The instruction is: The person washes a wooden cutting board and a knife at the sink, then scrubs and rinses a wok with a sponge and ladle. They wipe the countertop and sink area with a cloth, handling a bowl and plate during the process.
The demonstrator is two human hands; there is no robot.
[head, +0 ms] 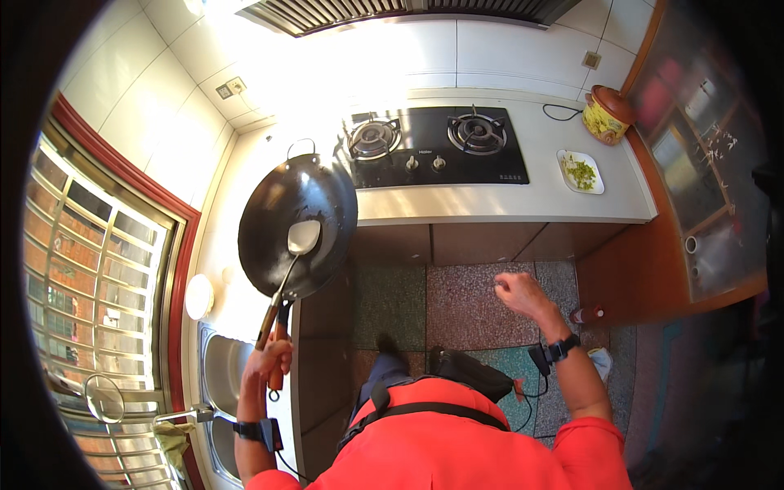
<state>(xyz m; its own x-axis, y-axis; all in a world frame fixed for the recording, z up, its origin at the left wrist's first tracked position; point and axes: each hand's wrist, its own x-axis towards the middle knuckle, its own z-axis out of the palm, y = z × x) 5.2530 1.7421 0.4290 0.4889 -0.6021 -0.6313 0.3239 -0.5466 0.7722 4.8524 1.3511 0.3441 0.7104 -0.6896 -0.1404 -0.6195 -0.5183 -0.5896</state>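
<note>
My left hand [269,358] grips the wooden handle of a dark wok [263,214] on the left side. A wok spatula [304,237] lies in the wok, blade inside, and its wooden handle runs down to the same hand. Whether my fingers also close around the spatula handle is hard to tell. My right hand [520,294] hangs above the floor in front of the cabinets, fingers curled in, with nothing visible in them. A black gas hob [429,174] with two burners is set in the counter, right of the wok.
A square white dish [595,185] of chopped greens and a yellow lidded pot [603,119] stand on the right counter [551,202]. At left are a white bowl [199,297], a steel sink [223,367] and a barred window [98,245]. A bottle [587,315] is near the floor at right.
</note>
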